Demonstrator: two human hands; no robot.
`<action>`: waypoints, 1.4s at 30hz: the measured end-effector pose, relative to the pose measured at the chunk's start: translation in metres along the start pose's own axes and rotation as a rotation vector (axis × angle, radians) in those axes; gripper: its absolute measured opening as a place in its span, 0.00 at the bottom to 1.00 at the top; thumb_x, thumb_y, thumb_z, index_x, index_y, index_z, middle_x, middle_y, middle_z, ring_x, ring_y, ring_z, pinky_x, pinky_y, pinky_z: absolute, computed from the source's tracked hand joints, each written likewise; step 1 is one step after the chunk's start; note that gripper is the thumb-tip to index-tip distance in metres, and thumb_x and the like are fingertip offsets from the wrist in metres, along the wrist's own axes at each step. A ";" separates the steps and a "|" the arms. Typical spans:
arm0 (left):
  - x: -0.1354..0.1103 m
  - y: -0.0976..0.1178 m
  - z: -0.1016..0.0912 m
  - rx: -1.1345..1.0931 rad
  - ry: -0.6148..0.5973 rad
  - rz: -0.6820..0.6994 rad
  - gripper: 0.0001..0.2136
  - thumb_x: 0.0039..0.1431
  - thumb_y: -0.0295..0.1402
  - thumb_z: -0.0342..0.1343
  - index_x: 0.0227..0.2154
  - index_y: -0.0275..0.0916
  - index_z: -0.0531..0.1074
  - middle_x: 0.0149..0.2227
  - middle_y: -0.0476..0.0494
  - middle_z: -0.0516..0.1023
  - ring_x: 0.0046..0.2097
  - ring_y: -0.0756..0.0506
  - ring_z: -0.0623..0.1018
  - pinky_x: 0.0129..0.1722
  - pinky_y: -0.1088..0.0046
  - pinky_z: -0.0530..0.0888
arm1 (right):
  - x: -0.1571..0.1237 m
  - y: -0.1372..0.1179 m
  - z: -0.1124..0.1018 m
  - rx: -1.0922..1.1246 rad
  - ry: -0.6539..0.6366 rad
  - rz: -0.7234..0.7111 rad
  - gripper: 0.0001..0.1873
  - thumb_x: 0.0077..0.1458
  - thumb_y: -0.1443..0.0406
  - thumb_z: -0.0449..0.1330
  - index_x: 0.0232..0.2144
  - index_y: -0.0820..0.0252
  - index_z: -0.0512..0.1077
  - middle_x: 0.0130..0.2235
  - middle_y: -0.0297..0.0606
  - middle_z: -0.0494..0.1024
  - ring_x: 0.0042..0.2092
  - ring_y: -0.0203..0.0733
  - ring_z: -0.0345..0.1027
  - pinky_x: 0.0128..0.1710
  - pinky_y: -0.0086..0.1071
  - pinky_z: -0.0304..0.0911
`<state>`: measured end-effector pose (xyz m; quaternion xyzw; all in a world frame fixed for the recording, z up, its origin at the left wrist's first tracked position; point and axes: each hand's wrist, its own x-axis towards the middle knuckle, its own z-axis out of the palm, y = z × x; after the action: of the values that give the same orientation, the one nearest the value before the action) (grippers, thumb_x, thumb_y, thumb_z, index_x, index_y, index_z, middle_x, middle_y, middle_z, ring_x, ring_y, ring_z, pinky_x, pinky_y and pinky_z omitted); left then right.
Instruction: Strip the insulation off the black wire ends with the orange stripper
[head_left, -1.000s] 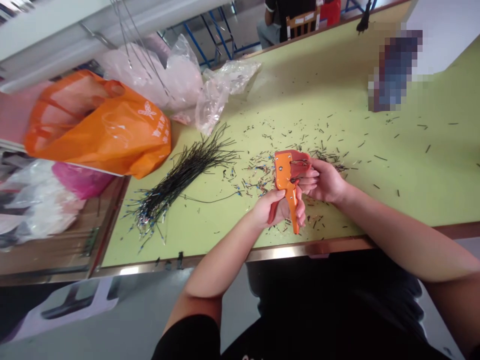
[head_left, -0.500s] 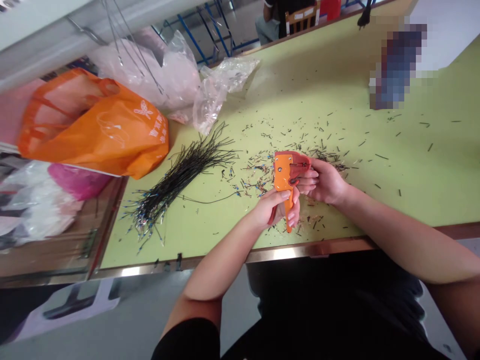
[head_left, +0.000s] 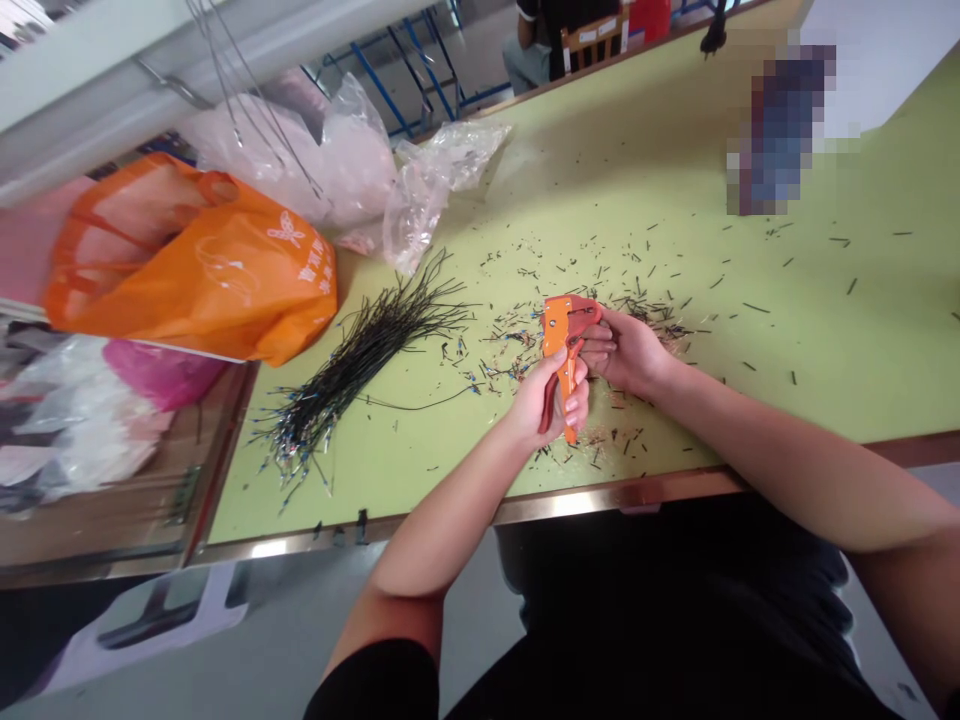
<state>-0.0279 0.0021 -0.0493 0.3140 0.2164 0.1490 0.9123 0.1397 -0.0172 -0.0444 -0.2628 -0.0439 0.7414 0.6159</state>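
Left hand (head_left: pixel 551 400) has its fingers wrapped firmly round the orange tool (head_left: pixel 556 325); right hand (head_left: pixel 630 350) curls its fingers against the tool's right side, and whether they pinch anything can't be told. Both forearms (head_left: pixel 787 450) converge on the tool from its near side. Around it, dark scraps (head_left: pixel 652 310) litter the bench (head_left: pixel 750 200): plenty looks trimmed. Left of it lies a thick wire bundle (head_left: pixel 367 345), finished or waiting, unclear.

Tool (head_left: pixel 556 330), one: orange-bodied with small rivets, red head piece (head_left: pixel 583 311), two handles, one orange (head_left: pixel 568 425), one red (head_left: pixel 547 408). Handles slightly apart. Held in the left hand (head_left: pixel 541 398), head piece forward, handle ends toward the near side; head piece turned to the right hand (head_left: pixel 628 350).
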 end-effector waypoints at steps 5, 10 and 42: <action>0.004 -0.001 0.003 -0.006 0.086 -0.028 0.32 0.72 0.62 0.46 0.25 0.39 0.68 0.14 0.55 0.63 0.12 0.52 0.63 0.14 0.77 0.67 | 0.006 0.002 -0.004 -0.018 -0.005 -0.020 0.20 0.73 0.71 0.47 0.26 0.55 0.55 0.24 0.25 0.50 0.22 0.31 0.41 0.21 0.21 0.51; 0.009 0.004 -0.001 -0.058 0.150 -0.035 0.35 0.72 0.65 0.38 0.24 0.39 0.68 0.13 0.55 0.60 0.11 0.53 0.61 0.13 0.78 0.64 | 0.010 0.001 -0.008 -0.032 -0.020 -0.036 0.18 0.76 0.68 0.46 0.30 0.57 0.61 0.24 0.25 0.53 0.23 0.32 0.43 0.22 0.22 0.52; -0.014 0.025 -0.020 0.162 -0.003 0.074 0.29 0.67 0.60 0.56 0.42 0.32 0.77 0.36 0.35 0.84 0.39 0.38 0.87 0.42 0.59 0.84 | -0.028 -0.048 0.012 -0.499 -0.019 -0.319 0.25 0.73 0.60 0.56 0.23 0.55 0.54 0.23 0.29 0.54 0.24 0.35 0.41 0.24 0.30 0.50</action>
<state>-0.0525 0.0252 -0.0435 0.3947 0.2147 0.1644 0.8781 0.1801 -0.0289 -0.0059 -0.3888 -0.2714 0.6039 0.6407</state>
